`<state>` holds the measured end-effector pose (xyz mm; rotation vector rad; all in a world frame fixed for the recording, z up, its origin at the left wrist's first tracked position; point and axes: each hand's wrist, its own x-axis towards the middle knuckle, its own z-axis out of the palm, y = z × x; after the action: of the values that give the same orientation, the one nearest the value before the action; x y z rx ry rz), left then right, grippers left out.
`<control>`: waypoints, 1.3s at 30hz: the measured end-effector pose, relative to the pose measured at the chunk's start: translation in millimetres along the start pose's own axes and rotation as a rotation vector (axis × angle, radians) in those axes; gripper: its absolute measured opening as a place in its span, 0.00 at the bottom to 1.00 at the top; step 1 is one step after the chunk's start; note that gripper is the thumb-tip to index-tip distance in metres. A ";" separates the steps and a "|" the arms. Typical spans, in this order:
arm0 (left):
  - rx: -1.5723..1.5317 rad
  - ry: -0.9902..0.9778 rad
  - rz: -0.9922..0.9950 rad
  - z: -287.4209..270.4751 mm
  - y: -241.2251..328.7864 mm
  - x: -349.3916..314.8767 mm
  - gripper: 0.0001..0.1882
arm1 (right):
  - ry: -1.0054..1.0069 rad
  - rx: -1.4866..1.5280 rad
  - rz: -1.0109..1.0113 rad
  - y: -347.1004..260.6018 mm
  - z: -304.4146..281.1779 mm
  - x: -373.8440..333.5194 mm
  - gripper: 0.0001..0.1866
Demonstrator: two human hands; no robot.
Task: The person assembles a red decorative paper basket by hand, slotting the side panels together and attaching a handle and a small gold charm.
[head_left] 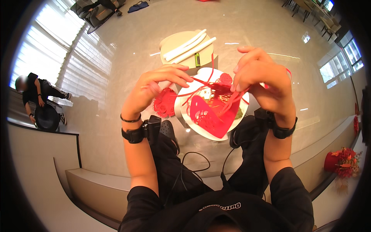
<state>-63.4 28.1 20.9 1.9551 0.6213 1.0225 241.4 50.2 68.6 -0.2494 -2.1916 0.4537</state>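
Note:
Over a white rounded stool top (182,112) in front of me, both hands work on red ribbon. My left hand (148,87) pinches a thin strand of red ribbon (199,81) between its fingertips. My right hand (264,75) is closed on a bunch of red ribbon strips (232,102), its thumb and fingers together. Under them lies a red cut-out decoration (216,123) with a pointed lower end and openwork at its left. A red openwork piece (165,103) rests at the stool's left edge, and a red rosette (225,79) shows between my hands. The ribbons' crossing is partly hidden.
Beyond, a second pale stool (166,43) bears white tubes (187,48) and a small green and black cylinder (197,60). Black cables (193,154) loop between my legs. At far left sits another person (42,92). A red vase of flowers (332,161) stands at right.

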 end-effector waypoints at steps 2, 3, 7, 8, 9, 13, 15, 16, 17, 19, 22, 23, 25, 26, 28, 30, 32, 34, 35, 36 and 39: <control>0.130 -0.125 0.021 -2.9 7.7 -1.6 0.22 | 0.032 0.005 0.024 9.0 1.6 -3.8 0.15; 0.165 -0.110 0.005 2.3 13.9 -0.8 0.16 | 0.039 0.007 0.000 13.4 1.9 -4.2 0.15; 0.033 0.080 -0.369 20.6 18.3 3.3 0.20 | 0.240 0.091 0.085 20.3 11.0 -8.4 0.11; -0.010 0.105 -0.399 20.6 15.4 2.8 0.20 | 0.254 0.089 0.112 19.3 12.4 -7.2 0.10; -0.053 0.129 -0.429 20.3 13.0 2.1 0.20 | 0.269 0.087 0.139 17.8 13.9 -6.1 0.10; -0.057 0.183 -0.438 16.3 8.2 0.8 0.12 | 0.313 0.050 0.205 17.5 19.8 -1.7 0.08; -0.136 0.242 -0.444 16.9 10.6 2.3 0.07 | 0.230 0.062 0.294 15.5 23.8 0.0 0.07; -0.128 0.259 -0.417 19.5 11.9 3.2 0.07 | 0.189 0.068 0.339 14.3 26.5 0.1 0.08; -0.121 0.275 -0.390 22.9 13.0 4.4 0.07 | 0.163 0.066 0.333 15.6 29.7 0.1 0.08; -0.123 0.266 -0.362 29.2 16.2 7.7 0.07 | 0.118 0.075 0.368 12.1 33.4 0.9 0.07; -0.090 0.218 -0.328 38.1 19.7 13.3 0.08 | 0.097 0.078 0.404 11.6 39.4 1.4 0.07; -0.101 0.237 -0.333 41.2 21.8 14.4 0.08 | 0.083 0.085 0.418 12.5 40.8 0.3 0.07; 0.039 0.214 -0.298 41.0 18.8 15.4 0.08 | 0.057 0.078 0.426 13.8 41.8 -0.8 0.07; 0.110 0.202 -0.280 40.9 17.9 15.5 0.09 | 0.046 0.065 0.418 13.9 41.4 -0.4 0.07; 0.075 0.233 -0.299 42.5 17.3 14.6 0.09 | 0.033 0.051 0.418 14.1 40.6 0.0 0.09; 0.057 0.288 -0.290 45.2 14.4 14.9 0.08 | 0.030 0.051 0.434 14.3 39.7 0.1 0.11; 0.063 0.374 -0.255 47.9 10.8 16.7 0.08 | 0.042 0.062 0.452 14.1 39.0 0.9 0.11; 0.061 0.388 -0.285 48.5 10.8 18.7 0.08 | 0.049 0.064 0.469 15.7 37.8 0.6 0.11; 0.060 0.396 -0.299 48.5 10.7 19.3 0.08 | 0.050 0.059 0.477 17.4 36.9 0.2 0.11; 0.041 0.387 -0.315 48.1 10.2 19.2 0.08 | 0.050 0.055 0.484 18.6 36.5 -0.3 0.12; -0.011 0.386 -0.338 47.0 9.3 17.8 0.07 | 0.086 0.068 0.433 19.9 37.9 -1.2 0.12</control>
<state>-14.0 15.3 20.9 1.5783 1.1141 1.1860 212.5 59.1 38.3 -0.6995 -2.0312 0.7396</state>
